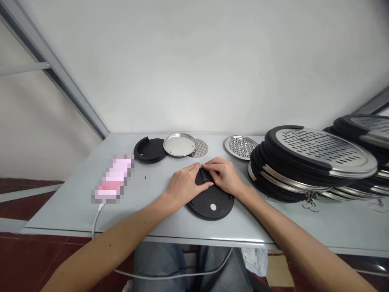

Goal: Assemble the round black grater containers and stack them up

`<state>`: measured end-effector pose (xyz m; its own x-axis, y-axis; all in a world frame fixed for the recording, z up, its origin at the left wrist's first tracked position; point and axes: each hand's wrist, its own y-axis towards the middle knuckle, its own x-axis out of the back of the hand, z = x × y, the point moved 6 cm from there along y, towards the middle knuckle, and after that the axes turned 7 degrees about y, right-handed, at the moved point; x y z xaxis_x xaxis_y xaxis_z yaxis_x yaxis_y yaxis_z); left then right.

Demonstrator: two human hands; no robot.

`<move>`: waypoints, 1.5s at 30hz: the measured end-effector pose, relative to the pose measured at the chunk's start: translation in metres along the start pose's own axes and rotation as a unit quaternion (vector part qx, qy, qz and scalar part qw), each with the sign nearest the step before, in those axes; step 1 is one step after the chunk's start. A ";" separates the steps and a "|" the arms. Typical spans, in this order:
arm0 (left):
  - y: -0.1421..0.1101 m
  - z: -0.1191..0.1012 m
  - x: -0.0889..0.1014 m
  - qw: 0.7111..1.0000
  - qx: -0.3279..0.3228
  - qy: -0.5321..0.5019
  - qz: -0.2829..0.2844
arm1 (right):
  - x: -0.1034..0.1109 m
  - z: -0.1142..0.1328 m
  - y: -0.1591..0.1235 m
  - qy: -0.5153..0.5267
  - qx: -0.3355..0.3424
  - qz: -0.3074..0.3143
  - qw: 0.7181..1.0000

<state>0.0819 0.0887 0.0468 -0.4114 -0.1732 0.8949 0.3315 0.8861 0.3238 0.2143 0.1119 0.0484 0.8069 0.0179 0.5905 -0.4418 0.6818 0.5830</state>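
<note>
A round black plastic disc (211, 205) with a small white dot lies on the table in front of me, and its far part sits under my hands. My left hand (185, 185) presses on the disc's near-left side. My right hand (223, 176) grips its far-right side. A sliver of steel (201, 166) shows between the fingertips of both hands; most of that piece is hidden.
A notched black disc (150, 150), a plain steel dish (179, 144), and perforated steel plates (240, 147) lie at the back. A tall stack of black-rimmed steel graters (313, 160) fills the right. A pixelated object (114, 178) with a white cable (96, 219) lies left.
</note>
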 end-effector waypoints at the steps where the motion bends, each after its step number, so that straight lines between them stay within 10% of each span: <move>1: 0.000 -0.001 0.000 1.000 -0.002 0.002 0.004 | 0.000 0.000 0.000 -0.002 0.003 0.003 1.000; 33: 0.004 0.004 0.000 0.994 -0.013 -0.102 0.042 | -0.007 0.009 0.003 -0.062 0.071 0.055 0.994; 45: 0.009 0.012 -0.009 0.992 -0.006 -0.119 0.041 | -0.005 -0.004 -0.002 -0.084 -0.010 0.029 0.996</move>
<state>0.0786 0.1035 0.0378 -0.5708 0.0068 0.8211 0.3809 0.8881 0.2574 0.2129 0.1137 0.0419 0.7026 -0.0646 0.7086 -0.4763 0.6972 0.5358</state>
